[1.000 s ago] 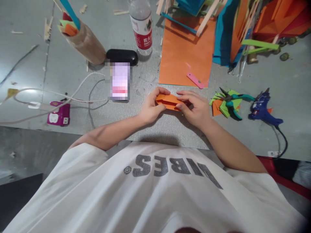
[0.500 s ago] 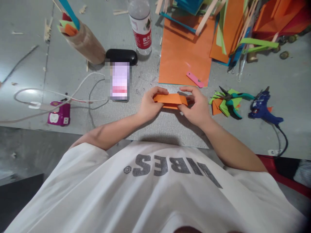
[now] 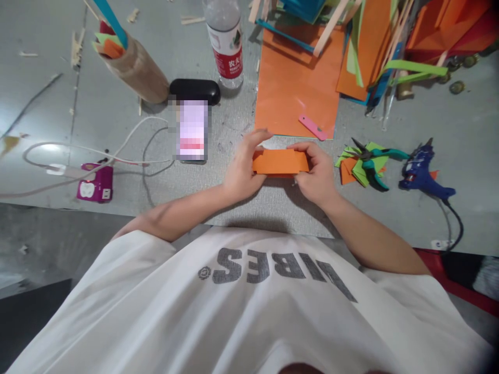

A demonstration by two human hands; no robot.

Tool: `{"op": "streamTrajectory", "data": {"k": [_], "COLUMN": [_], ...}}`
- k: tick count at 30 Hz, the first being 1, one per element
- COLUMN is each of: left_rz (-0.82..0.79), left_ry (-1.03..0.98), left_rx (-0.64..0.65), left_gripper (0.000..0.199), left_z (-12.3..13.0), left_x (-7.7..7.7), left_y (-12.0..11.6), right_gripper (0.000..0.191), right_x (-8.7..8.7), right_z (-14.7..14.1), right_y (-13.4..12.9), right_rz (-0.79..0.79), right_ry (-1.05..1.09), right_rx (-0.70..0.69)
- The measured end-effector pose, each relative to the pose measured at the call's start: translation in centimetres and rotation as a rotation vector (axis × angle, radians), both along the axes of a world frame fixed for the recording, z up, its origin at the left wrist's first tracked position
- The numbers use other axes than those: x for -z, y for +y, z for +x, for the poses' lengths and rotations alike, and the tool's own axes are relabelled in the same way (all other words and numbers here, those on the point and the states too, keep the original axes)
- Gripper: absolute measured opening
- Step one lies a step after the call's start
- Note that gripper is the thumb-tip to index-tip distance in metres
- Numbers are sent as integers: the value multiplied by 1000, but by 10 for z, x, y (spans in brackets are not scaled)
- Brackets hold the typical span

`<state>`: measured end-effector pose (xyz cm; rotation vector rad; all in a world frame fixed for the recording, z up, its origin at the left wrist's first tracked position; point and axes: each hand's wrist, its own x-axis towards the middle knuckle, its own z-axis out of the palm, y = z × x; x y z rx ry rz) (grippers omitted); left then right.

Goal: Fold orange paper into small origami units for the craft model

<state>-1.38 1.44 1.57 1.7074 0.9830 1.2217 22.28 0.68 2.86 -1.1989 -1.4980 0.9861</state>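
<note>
Between my two hands is a small folded piece of orange paper [image 3: 278, 161], with a flat face turned up and short flaps at its ends. My left hand [image 3: 245, 169] grips its left end, thumb below and forefinger raised off the paper. At the right end, my right hand [image 3: 317, 171] pinches it between thumb and fingers. Just beyond lies a large orange sheet [image 3: 296, 98] with a small pink cutter [image 3: 312, 128] on its near edge. Pliers with teal handles [image 3: 370, 158] rest on green and orange paper scraps [image 3: 356, 169] to the right.
A blue glue gun [image 3: 421, 169] with a black cord lies at right. Toward the left are a phone [image 3: 193, 130], a black case [image 3: 195, 91], a water bottle [image 3: 226, 47], a brown paper tube [image 3: 140, 72] and a purple charger [image 3: 95, 182] with cables. Coloured paper and wooden sticks crowd the far right.
The folded orange paper has shifted slightly right and turned, so its flat face shows more. My left forefinger has lifted from it; my right fingers have closed in on its end.
</note>
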Motion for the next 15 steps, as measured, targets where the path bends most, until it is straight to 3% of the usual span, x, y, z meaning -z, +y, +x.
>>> {"op": "streamTrajectory", "data": {"k": [4, 8, 12, 15], "left_rz": [69, 114, 65, 29], "left_ry": [-21, -6, -58, -59], "left_rx": [-22, 62, 44, 16], "left_gripper": [41, 16, 29, 27], "left_z": [-1, -3, 0, 1], "left_x": [-5, -11, -9, -8], "left_y": [2, 4, 3, 3], "right_gripper": [37, 40, 50, 51], "right_x": [1, -2, -4, -5], "right_z": [4, 4, 1, -1], "right_y": [2, 2, 1, -1], "right_rz": [-22, -11, -3, -6], "right_ry": [15, -5, 11, 13], "right_rx": [-19, -40, -50, -55]}}
